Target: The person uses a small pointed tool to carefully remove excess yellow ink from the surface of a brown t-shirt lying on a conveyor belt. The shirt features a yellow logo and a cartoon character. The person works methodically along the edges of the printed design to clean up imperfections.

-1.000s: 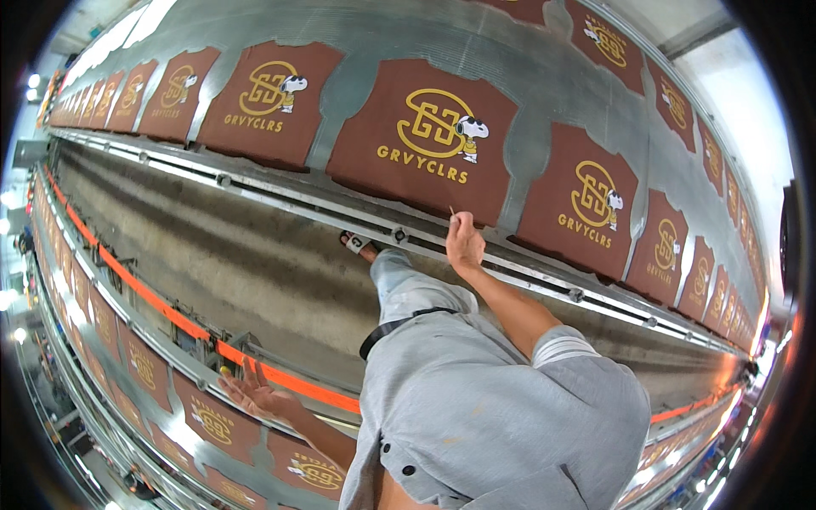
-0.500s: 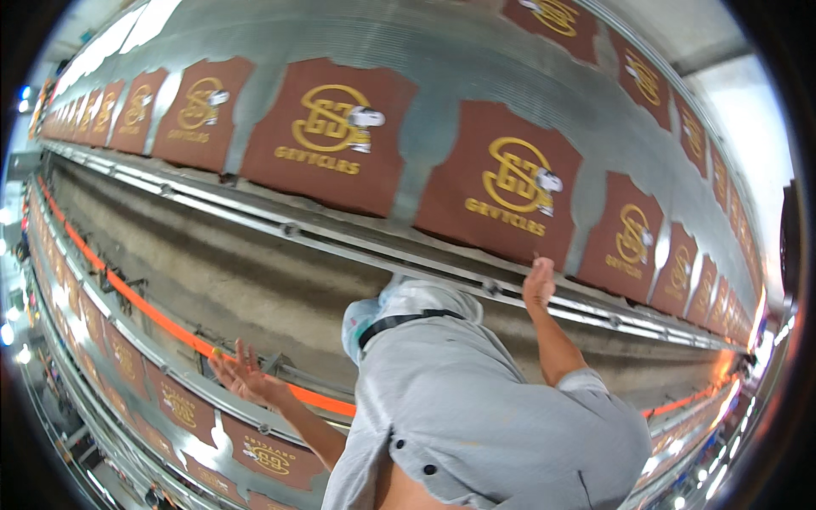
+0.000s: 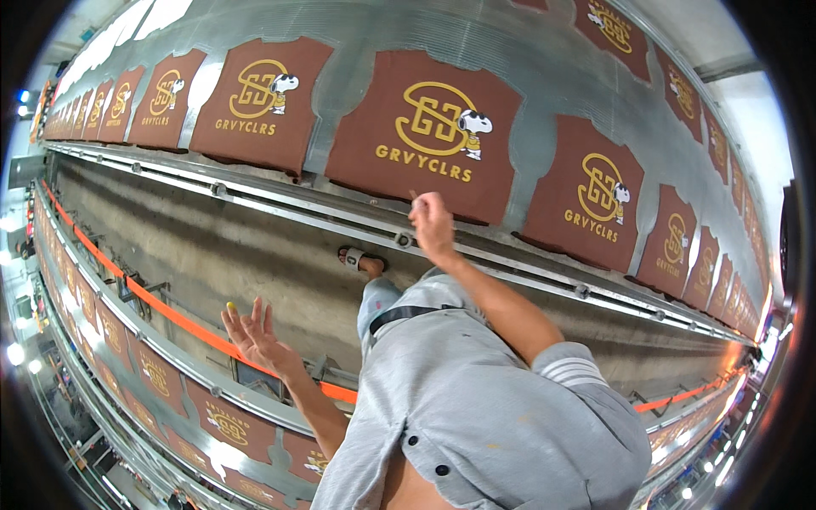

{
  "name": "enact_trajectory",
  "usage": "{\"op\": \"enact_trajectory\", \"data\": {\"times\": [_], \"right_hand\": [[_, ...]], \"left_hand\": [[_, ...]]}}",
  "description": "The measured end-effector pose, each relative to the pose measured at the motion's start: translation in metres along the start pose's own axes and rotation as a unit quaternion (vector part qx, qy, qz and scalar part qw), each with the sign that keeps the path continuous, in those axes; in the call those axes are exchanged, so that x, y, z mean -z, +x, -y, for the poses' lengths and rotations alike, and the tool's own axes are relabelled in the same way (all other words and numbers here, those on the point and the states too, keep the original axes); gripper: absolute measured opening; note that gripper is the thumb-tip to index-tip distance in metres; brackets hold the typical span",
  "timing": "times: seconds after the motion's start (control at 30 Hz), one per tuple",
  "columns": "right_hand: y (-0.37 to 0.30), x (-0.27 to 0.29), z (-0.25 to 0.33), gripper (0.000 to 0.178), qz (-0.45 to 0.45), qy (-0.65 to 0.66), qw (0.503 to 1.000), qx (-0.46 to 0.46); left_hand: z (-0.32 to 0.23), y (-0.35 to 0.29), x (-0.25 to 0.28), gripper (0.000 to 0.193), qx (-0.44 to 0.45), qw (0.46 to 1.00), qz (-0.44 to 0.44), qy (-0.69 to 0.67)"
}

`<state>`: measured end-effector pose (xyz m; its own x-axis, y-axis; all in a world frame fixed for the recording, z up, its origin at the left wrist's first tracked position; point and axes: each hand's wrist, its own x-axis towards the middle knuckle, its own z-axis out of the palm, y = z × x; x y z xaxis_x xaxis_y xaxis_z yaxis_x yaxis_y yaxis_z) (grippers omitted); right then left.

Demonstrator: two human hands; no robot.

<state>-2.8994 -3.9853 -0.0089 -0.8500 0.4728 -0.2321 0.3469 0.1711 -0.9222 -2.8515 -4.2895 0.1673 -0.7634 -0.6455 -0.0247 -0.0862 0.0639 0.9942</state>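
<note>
My right hand (image 3: 433, 225) is at the near edge of a brown shirt panel (image 3: 357, 157), its fingers curled together. Whether anything thin is between them, or whether they touch the cloth, I cannot tell. The panel lies flat on a long grey table (image 3: 408, 25) and bears a yellow print with a white cartoon dog. My left hand (image 3: 259, 336) hangs out to the left over the aisle, fingers spread and holding nothing, with a yellow spot on one fingertip. Matching printed panels, such as the brown panel (image 3: 582, 191) to the right, lie in a row along the table.
A metal rail (image 3: 280, 202) runs along the table's near edge. Behind me, an orange rail (image 3: 187, 323) borders a second table that bears more brown panels (image 3: 225, 416). My sandalled foot (image 3: 361, 258) stands on the concrete floor (image 3: 212, 246) of the narrow aisle.
The panels have shifted left in view as I move rightward along the table. My right hand is now in front of a different part of the row, and my foot has come into sight.
</note>
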Motion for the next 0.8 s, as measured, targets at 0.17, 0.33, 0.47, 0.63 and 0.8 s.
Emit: {"op": "enact_trajectory", "data": {"times": [0.17,0.33,0.47,0.63,0.8], "right_hand": [[-0.018,-0.082,0.016,0.024,-0.096,-0.287,0.953,-0.028],[-0.018,-0.08,0.027,0.025,-0.09,-0.326,0.939,-0.062],[-0.012,-0.092,0.023,0.022,-0.144,-0.381,0.909,-0.089],[-0.01,-0.096,0.014,0.019,-0.177,-0.419,0.887,-0.077],[-0.009,-0.093,0.002,0.016,-0.233,-0.431,0.868,-0.081]], "left_hand": [[-0.012,0.077,0.058,0.07,-0.018,0.999,-0.031,0.002],[-0.009,0.142,0.111,0.068,-0.019,0.998,-0.054,0.022],[-0.008,0.187,0.118,0.067,-0.019,0.997,-0.073,0.008],[-0.003,0.25,0.12,0.066,0.0,0.997,-0.079,-0.012],[0.007,0.333,0.121,0.064,-0.001,0.998,-0.053,-0.017]]}}
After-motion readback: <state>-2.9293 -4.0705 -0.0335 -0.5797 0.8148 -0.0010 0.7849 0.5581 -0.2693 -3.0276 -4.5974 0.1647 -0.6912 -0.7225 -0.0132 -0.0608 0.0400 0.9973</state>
